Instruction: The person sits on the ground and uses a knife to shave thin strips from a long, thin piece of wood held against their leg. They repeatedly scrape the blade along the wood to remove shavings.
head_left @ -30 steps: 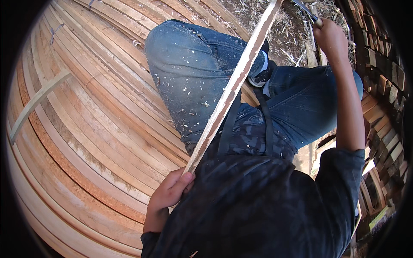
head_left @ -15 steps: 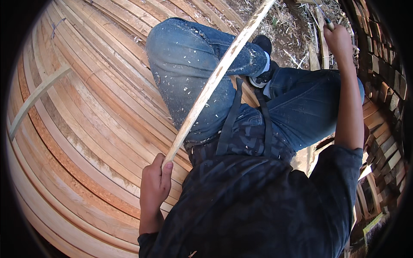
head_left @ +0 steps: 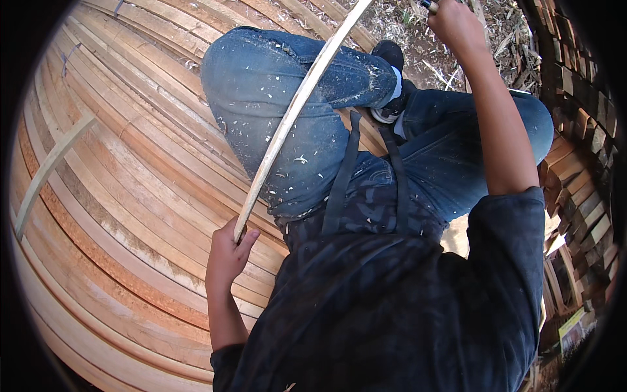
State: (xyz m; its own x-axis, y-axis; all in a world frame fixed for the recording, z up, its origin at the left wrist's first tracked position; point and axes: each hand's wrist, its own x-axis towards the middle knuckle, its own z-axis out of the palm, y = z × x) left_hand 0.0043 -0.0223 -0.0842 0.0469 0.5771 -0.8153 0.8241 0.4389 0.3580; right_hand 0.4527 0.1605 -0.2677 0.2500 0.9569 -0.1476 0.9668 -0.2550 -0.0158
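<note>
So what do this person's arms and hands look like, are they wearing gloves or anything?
No gloves: the left hand and right hand are both bare, with no rings or watch that I can make out. The forearms are bare too. A dark navy top with short sleeves ends about the elbow, its fabric showing a faint darker pattern.

Your long pale wooden strip (head_left: 294,111) looks smooth and matt. At nine o'clock, the stacked reddish-brown wooden slats (head_left: 124,189) are rough-sawn. Your faded blue denim trousers (head_left: 274,98) carry pale shavings.
</note>
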